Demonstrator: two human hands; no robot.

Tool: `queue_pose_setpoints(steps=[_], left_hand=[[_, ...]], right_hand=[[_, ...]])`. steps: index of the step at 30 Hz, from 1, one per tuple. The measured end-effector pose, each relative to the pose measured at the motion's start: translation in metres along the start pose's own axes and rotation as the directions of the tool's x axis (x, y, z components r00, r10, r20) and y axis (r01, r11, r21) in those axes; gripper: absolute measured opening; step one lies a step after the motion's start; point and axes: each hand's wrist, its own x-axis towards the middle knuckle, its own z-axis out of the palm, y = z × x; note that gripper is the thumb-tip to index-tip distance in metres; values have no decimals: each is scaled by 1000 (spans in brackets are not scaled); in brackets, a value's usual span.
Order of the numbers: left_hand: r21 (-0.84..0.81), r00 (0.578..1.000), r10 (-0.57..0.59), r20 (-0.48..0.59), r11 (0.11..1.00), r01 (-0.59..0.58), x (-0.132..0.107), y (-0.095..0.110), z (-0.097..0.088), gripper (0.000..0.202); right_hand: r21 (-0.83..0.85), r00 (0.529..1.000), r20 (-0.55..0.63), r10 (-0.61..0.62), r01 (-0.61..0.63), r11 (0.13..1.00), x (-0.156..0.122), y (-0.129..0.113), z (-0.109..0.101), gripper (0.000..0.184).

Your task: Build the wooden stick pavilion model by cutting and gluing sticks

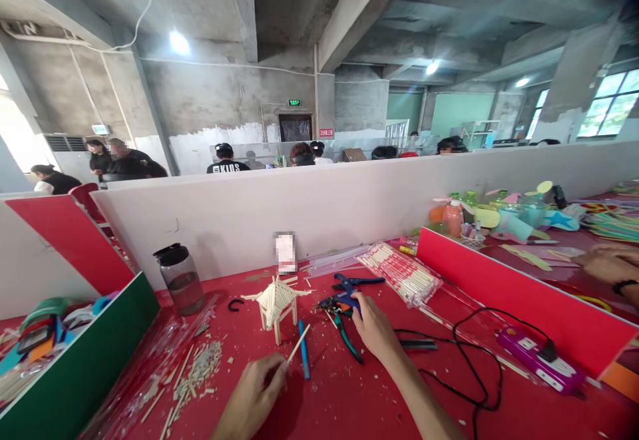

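My left hand (pixel 257 387) pinches a thin wooden stick (pixel 299 342) that points up and to the right. My right hand (pixel 372 323) reaches over a blue tool (pixel 349 299), its fingers closed around part of it; the exact kind of tool is hard to make out. Under and beside it lie pliers with a green handle (pixel 348 340). Between the hands a blue pen-like stick (pixel 304 350) rests on the red table (pixel 344 403). Just beyond stands a small pavilion model (pixel 277 303) of wooden sticks, with a pointed roof and several legs.
A dark water bottle (pixel 182 280) stands left, near wood scraps (pixel 200 367). At the back right lies a bundle of sticks (pixel 399 273) in plastic. A black cable (pixel 499 373) runs to a purple power strip (pixel 542 360). A red divider (pixel 519 293) separates another person's hand (pixel 609 263).
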Motion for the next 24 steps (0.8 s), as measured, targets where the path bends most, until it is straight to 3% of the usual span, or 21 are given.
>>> queue_pose_setpoints(steps=[5,13,15,19,24], left_hand=[[23,986,42,-164,999,-39,3,-5,-4,44],[60,987,63,-147,997,-54,6,-23,0,41],[47,989,57,-137,998,-51,6,-25,1,40],[48,990,43,-132,998,-37,6,-24,0,39],[47,987,54,-150,998,-48,7,-22,-1,39]], right_hand=[[-71,994,-60,92,-96,993,6,15,-14,34],[-206,952,-19,305,-302,931,6,52,-27,25],[-231,944,16,328,-316,920,5,58,-23,18],[-265,936,81,343,-312,913,5,64,-17,32],[-288,948,86,305,-269,919,-1,60,-24,17]])
